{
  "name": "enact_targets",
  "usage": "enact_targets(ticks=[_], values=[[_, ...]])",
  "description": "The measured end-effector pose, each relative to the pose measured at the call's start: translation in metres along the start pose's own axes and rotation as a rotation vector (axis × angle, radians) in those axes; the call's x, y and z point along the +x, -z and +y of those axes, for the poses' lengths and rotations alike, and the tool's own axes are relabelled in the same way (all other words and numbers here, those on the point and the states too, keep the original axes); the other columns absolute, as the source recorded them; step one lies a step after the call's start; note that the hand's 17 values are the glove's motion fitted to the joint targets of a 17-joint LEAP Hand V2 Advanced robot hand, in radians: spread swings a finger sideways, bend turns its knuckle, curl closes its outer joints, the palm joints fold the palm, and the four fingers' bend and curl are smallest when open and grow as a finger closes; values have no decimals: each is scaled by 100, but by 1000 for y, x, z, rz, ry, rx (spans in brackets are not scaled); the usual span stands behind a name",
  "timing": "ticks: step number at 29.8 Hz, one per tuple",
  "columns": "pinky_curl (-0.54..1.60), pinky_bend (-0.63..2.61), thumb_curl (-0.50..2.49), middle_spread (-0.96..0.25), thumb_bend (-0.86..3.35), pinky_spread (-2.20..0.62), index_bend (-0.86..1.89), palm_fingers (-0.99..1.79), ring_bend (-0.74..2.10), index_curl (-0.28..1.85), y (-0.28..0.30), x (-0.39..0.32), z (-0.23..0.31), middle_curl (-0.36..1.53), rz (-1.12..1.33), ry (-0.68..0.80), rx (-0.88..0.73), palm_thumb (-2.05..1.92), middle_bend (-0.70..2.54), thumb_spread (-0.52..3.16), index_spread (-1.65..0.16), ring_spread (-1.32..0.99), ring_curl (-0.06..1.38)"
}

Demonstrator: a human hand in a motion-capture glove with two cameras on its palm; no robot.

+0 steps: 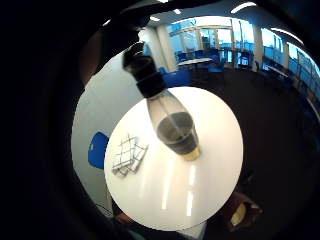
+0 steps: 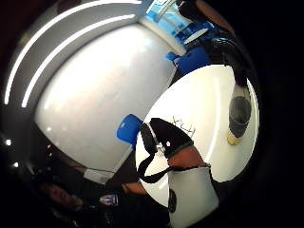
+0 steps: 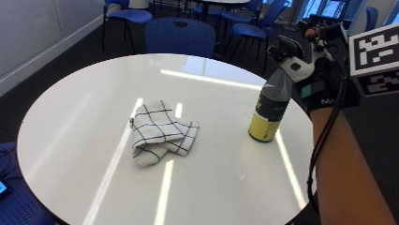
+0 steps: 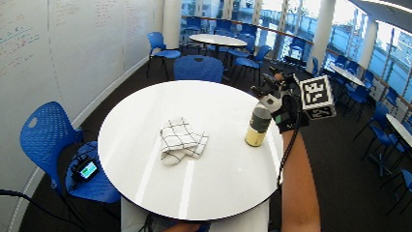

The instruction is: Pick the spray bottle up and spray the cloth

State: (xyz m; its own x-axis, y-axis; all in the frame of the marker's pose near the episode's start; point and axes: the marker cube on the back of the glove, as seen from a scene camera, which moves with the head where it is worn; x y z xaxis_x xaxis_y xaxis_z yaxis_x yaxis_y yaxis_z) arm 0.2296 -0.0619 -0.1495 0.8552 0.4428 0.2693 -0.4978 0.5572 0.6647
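Reaching stage: gloved right hand [image 3: 321, 77] at the head of the spray bottle [image 3: 269, 110], which stands upright on the desk [image 3: 81, 108] near the checked cloth [image 3: 159, 131]; fingers' state unclear (hidden behind the nozzle); next, grip the neck and lift.

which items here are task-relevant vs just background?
Job: spray bottle, standing on the round white table; checked cloth, crumpled on the table apart from the bottle; gloved right hand at the bottle's head.

Background: blue chairs; far table; whiteboard wall.
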Motion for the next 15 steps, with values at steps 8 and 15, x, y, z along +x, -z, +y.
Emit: enact_targets(ticks=[8, 15], values=[[34, 23, 31, -4, -3, 23, 10, 48, 24, 26, -6, 51, -15, 35, -173, -318, 2, 54, 21, 101, -41, -2, 28], [34, 23, 36, -4, 4, 23, 10, 51, 30, 24, -37, 90, -14, 36, -305, -512, -134, 71, 22, 100, -39, -2, 30]])
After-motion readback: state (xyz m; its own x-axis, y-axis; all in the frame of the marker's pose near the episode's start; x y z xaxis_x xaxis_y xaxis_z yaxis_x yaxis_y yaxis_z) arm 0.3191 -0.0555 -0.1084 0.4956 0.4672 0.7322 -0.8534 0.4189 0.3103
